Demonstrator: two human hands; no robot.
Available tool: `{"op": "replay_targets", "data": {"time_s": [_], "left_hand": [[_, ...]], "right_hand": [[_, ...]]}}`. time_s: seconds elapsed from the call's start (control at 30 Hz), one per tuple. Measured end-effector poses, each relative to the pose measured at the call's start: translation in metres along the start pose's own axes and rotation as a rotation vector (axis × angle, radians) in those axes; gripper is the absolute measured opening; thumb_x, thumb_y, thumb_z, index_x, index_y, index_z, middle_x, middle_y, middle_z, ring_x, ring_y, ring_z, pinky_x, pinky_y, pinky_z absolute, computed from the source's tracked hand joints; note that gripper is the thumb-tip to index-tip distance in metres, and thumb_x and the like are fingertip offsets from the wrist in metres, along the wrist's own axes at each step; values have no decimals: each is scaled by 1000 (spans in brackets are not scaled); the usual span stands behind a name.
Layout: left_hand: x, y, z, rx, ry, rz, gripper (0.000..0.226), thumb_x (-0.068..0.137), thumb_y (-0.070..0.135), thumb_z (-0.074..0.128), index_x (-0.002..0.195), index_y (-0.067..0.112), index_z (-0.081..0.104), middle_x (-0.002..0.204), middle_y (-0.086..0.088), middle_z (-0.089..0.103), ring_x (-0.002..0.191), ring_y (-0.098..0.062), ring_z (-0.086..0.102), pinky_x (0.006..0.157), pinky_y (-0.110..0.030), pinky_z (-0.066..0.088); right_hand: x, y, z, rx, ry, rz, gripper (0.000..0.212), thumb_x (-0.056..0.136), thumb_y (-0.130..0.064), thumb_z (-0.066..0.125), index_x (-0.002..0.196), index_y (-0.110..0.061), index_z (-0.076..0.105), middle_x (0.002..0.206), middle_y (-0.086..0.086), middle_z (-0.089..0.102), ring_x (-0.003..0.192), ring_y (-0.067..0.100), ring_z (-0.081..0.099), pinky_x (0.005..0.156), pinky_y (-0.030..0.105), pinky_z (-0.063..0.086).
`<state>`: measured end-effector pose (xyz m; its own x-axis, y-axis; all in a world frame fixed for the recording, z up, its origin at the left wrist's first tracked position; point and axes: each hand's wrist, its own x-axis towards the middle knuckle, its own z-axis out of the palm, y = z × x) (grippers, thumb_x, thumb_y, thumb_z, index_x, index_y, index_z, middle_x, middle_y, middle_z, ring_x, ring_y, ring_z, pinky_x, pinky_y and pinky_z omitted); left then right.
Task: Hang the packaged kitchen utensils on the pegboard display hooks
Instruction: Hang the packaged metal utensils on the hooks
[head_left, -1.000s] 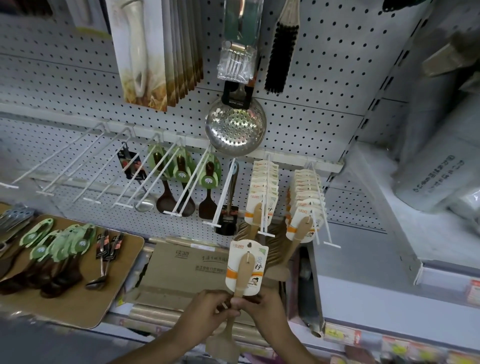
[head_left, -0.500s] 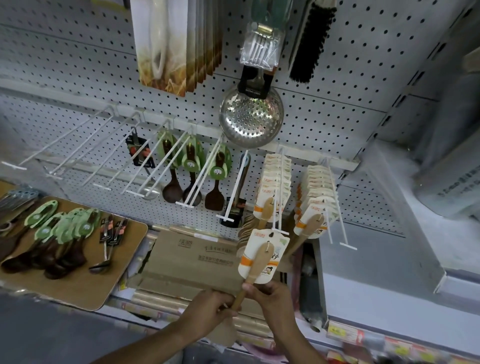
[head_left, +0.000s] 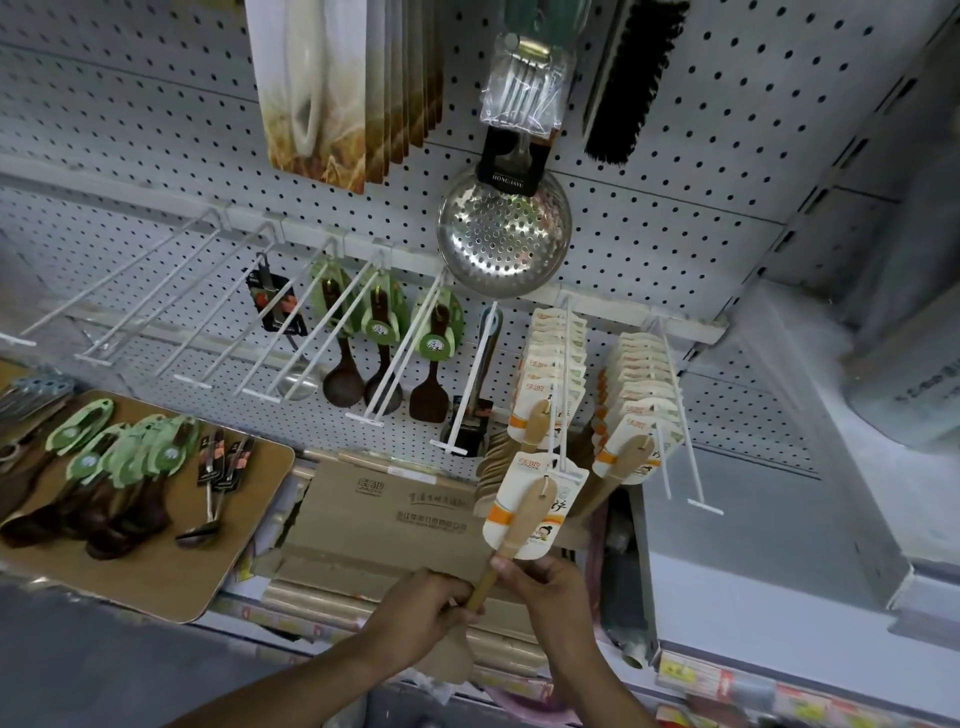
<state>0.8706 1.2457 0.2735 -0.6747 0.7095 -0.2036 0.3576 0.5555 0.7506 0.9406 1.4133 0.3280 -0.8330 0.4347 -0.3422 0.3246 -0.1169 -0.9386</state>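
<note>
Two hands at the bottom of the view, both gripping one carded wooden spatula by its handle; left hand curled round the lower handle, right hand pinching it just above; the spatula's white-and-orange card raised to the tip of a white pegboard hook, whether threaded on cannot be told; two hooks bearing stacks of matching carded spatulas, one stack on that hook, one to its right; three dark wooden utensils on green cards hanging further left; one perforated steel skimmer above; one wooden board at lower left, holding more green-carded utensils, too overlapped to count.
</note>
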Motion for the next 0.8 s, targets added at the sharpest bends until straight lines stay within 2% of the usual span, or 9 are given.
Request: {"op": "replay_targets", "data": {"time_s": [0.07, 0.4, 0.57, 0.63, 0.7, 0.73, 0.8], "left_hand": [[4, -3, 2, 20, -4, -18, 32, 77, 59, 57, 96, 36, 70, 91, 16, 73, 82, -1, 65, 75, -28, 53], [29, -11, 0, 5, -38, -39, 40, 71, 63, 54, 94, 34, 71, 88, 13, 74, 81, -1, 66, 77, -28, 53], [30, -12, 5, 12, -35, -77, 20, 80, 45, 67, 92, 30, 73, 86, 14, 74, 78, 0, 65, 74, -26, 51], [35, -10, 3, 8, -19, -85, 17, 82, 40, 69, 89, 25, 73, 77, 15, 70, 74, 2, 63, 69, -22, 48], [41, -6, 0, 23, -8, -88, 16, 83, 36, 71, 86, 20, 73, 64, 20, 60, 64, 8, 56, 60, -12, 38], [45, -4, -1, 27, -10, -90, 15, 84, 34, 71, 86, 20, 73, 63, 21, 58, 63, 9, 54, 59, -10, 36], [54, -1, -2, 15, -9, -99, 11, 85, 32, 71, 88, 21, 74, 76, 20, 65, 74, 6, 60, 66, -13, 42]], "right_hand": [[3, -1, -1, -9, -5, -9, 8, 78, -3, 77, 87, -4, 78, 83, 9, 77, 80, 19, 73, 71, 26, 58], [16, -4, 0, -57, -33, -55, 9, 81, 0, 74, 85, -7, 78, 82, 4, 78, 77, 12, 73, 69, 23, 57], [20, -4, 1, -63, -23, -57, 12, 79, 0, 76, 77, -12, 78, 76, 4, 77, 72, 11, 73, 65, 21, 55], [25, -5, 1, -75, -11, -61, 13, 79, -4, 78, 74, -16, 79, 77, 2, 77, 75, 14, 73, 69, 24, 58], [31, -9, 0, -96, -10, -66, 10, 79, -8, 78, 73, -16, 79, 78, 3, 77, 79, 18, 73, 75, 30, 59], [34, -12, 0, -101, -11, -67, 9, 80, -9, 78, 73, -15, 79, 79, 3, 78, 80, 18, 73, 76, 31, 58], [41, -18, -1, -108, -15, -58, 13, 81, -9, 76, 71, -17, 78, 78, 1, 77, 78, 14, 74, 74, 28, 58]]}}
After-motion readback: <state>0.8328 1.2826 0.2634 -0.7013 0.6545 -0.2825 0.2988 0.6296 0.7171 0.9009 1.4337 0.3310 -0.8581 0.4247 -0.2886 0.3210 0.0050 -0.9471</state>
